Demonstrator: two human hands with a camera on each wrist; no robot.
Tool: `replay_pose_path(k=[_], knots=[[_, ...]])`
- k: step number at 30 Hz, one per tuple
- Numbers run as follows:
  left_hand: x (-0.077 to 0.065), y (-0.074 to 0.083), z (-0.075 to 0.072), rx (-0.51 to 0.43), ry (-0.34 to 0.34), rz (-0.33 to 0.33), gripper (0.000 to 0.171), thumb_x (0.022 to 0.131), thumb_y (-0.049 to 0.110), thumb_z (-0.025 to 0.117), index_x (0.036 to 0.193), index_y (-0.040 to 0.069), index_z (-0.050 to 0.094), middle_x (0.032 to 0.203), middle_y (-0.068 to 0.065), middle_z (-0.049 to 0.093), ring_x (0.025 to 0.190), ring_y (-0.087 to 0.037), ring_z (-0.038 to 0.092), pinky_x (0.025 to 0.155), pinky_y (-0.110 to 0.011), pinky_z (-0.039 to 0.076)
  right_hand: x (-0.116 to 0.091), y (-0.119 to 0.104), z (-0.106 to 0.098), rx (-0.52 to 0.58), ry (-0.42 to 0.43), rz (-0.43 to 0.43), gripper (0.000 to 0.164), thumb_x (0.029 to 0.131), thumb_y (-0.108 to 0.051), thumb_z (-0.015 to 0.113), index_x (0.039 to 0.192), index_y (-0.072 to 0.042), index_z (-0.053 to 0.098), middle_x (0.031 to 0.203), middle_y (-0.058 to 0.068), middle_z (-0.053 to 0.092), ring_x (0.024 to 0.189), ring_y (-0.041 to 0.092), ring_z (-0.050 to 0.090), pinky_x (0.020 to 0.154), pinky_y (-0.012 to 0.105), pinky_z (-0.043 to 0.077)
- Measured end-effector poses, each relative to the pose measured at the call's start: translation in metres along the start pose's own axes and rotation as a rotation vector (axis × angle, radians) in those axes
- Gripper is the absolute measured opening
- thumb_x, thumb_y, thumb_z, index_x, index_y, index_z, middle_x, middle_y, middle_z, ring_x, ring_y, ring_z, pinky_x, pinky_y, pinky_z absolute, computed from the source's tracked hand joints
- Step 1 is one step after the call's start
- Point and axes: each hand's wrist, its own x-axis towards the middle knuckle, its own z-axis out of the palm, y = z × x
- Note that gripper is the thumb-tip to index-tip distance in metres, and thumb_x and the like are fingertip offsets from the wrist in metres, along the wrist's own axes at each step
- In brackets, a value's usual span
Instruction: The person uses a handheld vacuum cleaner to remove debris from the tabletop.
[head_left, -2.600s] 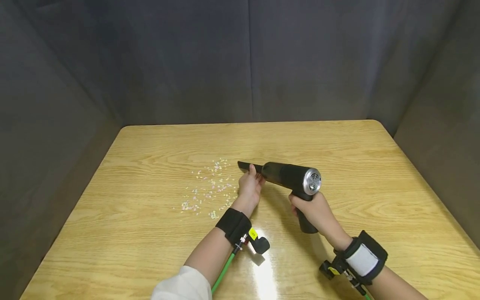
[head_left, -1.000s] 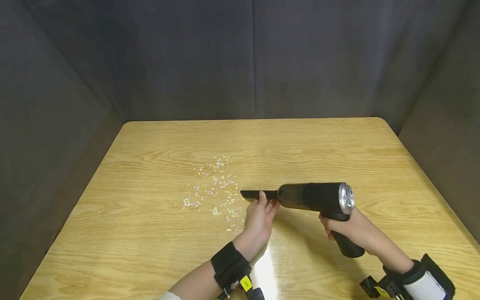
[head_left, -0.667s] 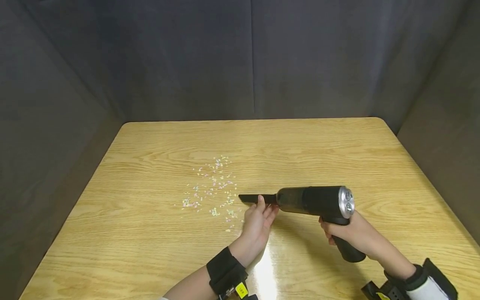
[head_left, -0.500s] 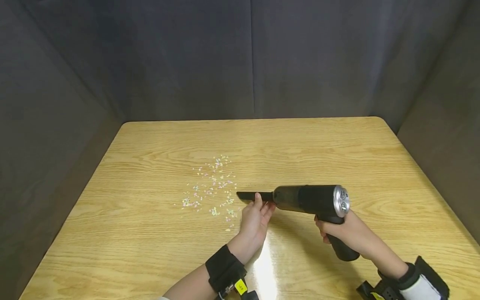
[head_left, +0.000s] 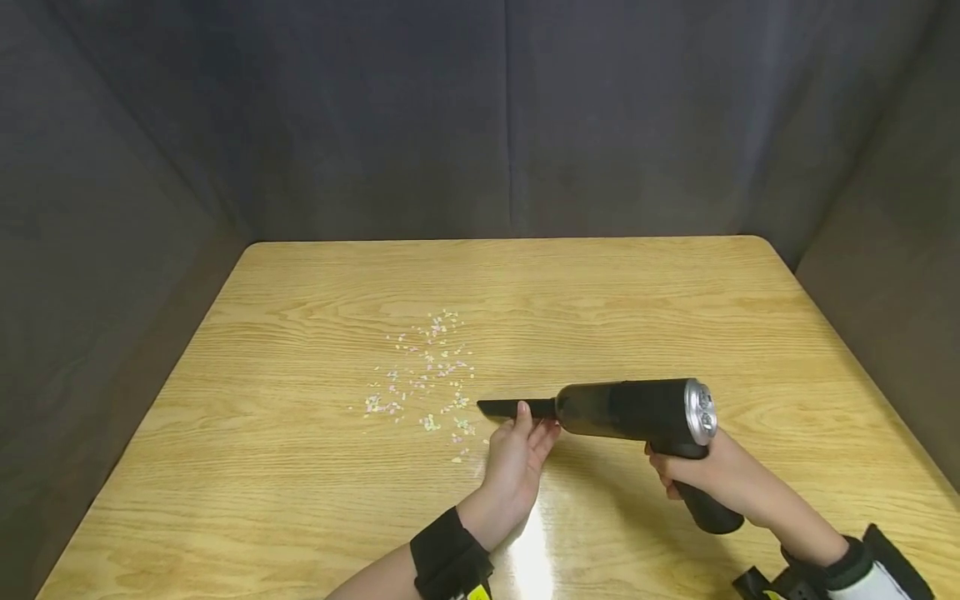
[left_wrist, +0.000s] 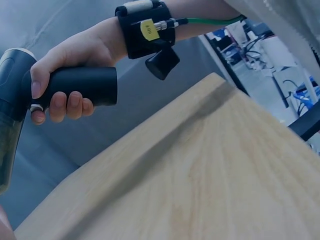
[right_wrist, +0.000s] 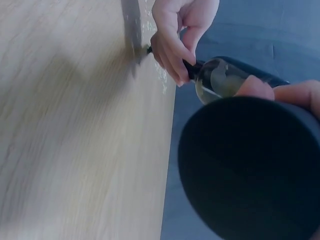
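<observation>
A black handheld vacuum cleaner (head_left: 645, 408) with a silver rear end lies across my two hands, its slim nozzle (head_left: 498, 408) pointing left. My right hand (head_left: 712, 475) grips the handle; the left wrist view shows its fingers wrapped round that handle (left_wrist: 90, 85). With thumb on top and fingers beneath, my left hand (head_left: 512, 471) pinches the nozzle near the see-through dust cup (right_wrist: 220, 80). Small pastel paper bits (head_left: 431, 423) lie scattered to the left of the nozzle, whose tip is right beside the nearest ones. In the right wrist view the handle's base (right_wrist: 250, 170) hides much.
The wooden table (head_left: 300, 500) has rounded far corners. Dark grey curtains (head_left: 375, 117) stand behind it and along both sides. Beyond the table's edge, the left wrist view shows cables and equipment (left_wrist: 270, 60).
Over the frames, both hands have brought the vacuum cleaner nearer and to the right, swinging it from slanted to nearly sideways. Lately it shifts only slightly nearer. The paper bits look the same.
</observation>
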Motion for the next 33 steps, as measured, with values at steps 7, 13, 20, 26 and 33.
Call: replay_pose_path(k=[7,13,20,26,33], knots=[[-0.012,-0.004,-0.001,0.019,-0.052,-0.034,0.070,0.099,0.029,0.040,0.141,-0.014,0.003,0.143,-0.031,0.029,0.134,-0.037,0.035,0.114,-0.037,0.034,-0.010,0.008,-0.007,0.007,-0.032,-0.045,0.022,0.092,-0.003,0.052,0.102,0.015,0.046,0.078,0.009,0.055,0.061,0.013,0.058,0.054,0.035,0.056],[-0.016,-0.013,0.005,0.048,-0.062,-0.066,0.068,0.097,0.032,0.044,0.139,-0.012,0.012,0.136,-0.026,0.038,0.120,-0.026,0.052,0.110,-0.033,0.041,-0.023,0.012,-0.017,-0.024,-0.035,-0.031,0.018,0.092,-0.002,0.051,0.101,0.013,0.047,0.076,0.008,0.055,0.060,0.014,0.059,0.054,0.036,0.056],[-0.023,-0.020,0.006,0.079,-0.087,-0.133,0.060,0.097,0.030,0.046,0.134,-0.011,0.022,0.130,-0.022,0.047,0.103,-0.013,0.061,0.092,-0.017,0.053,-0.037,0.022,-0.030,0.022,-0.102,-0.028,0.012,0.094,0.001,0.046,0.101,0.011,0.047,0.077,0.004,0.056,0.062,0.017,0.059,0.054,0.036,0.056],[-0.031,-0.022,0.008,0.058,-0.103,-0.189,0.056,0.096,0.028,0.048,0.130,-0.011,0.026,0.123,-0.019,0.053,0.103,-0.015,0.062,0.093,-0.020,0.054,-0.048,0.028,-0.039,0.047,-0.140,0.004,0.013,0.095,0.001,0.043,0.102,0.012,0.047,0.077,0.002,0.057,0.063,0.018,0.060,0.055,0.036,0.055],[-0.041,-0.022,0.007,0.055,-0.101,-0.212,0.062,0.096,0.028,0.047,0.133,-0.013,0.018,0.132,-0.026,0.045,0.112,-0.022,0.059,0.101,-0.027,0.049,-0.053,0.028,-0.039,0.079,-0.151,0.025,0.010,0.094,0.001,0.044,0.100,0.008,0.049,0.078,0.002,0.056,0.064,0.017,0.060,0.056,0.036,0.056]])
